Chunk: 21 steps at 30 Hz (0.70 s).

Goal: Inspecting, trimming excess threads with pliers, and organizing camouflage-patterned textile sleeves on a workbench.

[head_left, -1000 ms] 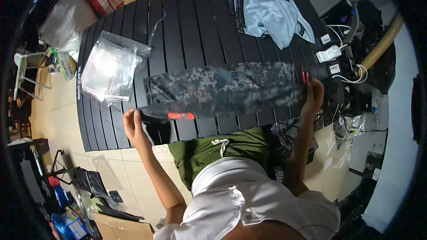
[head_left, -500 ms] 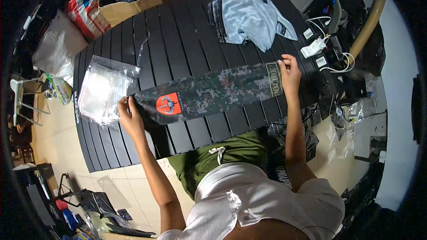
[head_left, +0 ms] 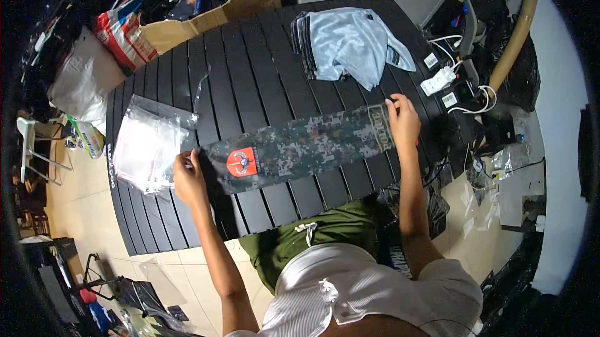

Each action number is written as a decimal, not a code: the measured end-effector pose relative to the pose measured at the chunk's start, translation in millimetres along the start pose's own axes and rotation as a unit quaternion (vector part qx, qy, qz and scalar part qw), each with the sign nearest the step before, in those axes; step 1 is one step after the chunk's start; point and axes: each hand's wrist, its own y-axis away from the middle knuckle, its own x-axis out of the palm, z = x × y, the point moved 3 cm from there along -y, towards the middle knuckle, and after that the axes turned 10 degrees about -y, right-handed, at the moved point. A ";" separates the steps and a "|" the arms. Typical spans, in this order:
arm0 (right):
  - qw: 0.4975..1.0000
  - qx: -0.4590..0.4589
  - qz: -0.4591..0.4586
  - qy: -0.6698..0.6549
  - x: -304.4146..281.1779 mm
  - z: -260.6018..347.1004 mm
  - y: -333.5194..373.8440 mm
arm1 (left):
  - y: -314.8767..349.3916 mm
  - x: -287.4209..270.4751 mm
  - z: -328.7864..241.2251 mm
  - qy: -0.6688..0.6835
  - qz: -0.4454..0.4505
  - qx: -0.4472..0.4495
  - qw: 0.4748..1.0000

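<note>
A long, flat camouflage fabric sleeve [head_left: 306, 148] stretches across the table in front of me, slightly raised at its right end. It has a red shield-shaped emblem towards its left and tan lettering at its right end. My left hand [head_left: 190, 178] pinches the dark left end between thumb and fingers. At the other end, my right hand [head_left: 404, 123] grips the edge beside the lettering, thumb in front. Left of the sleeve lies a stack of clear plastic bags [head_left: 147, 149], close to my left hand.
A light blue garment [head_left: 347, 43] with dark trim lies crumpled at the table's far side. A white power strip [head_left: 439, 81] with cables sits by the right edge. Beyond the far left edge stands an open cardboard box [head_left: 206, 21]. The black slatted table [head_left: 250, 103] carries the sleeve.
The whole scene sits slightly lower in the picture. My hands have drawn a little closer together, the left one moving right, with the sleeve still held between them.
</note>
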 end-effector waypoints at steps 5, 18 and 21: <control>0.990 -0.113 0.033 -0.082 -6.7 7.7 -7.9 | 1.0 -4.8 -11.8 0.003 -0.127 0.168 0.978; 0.972 -0.169 0.129 -0.098 4.0 8.9 -9.0 | -4.4 -2.3 -18.4 0.019 -0.030 0.271 0.962; 0.964 -0.165 0.173 -0.115 4.2 3.9 -16.8 | -14.0 -0.8 -13.7 0.030 0.018 0.265 0.964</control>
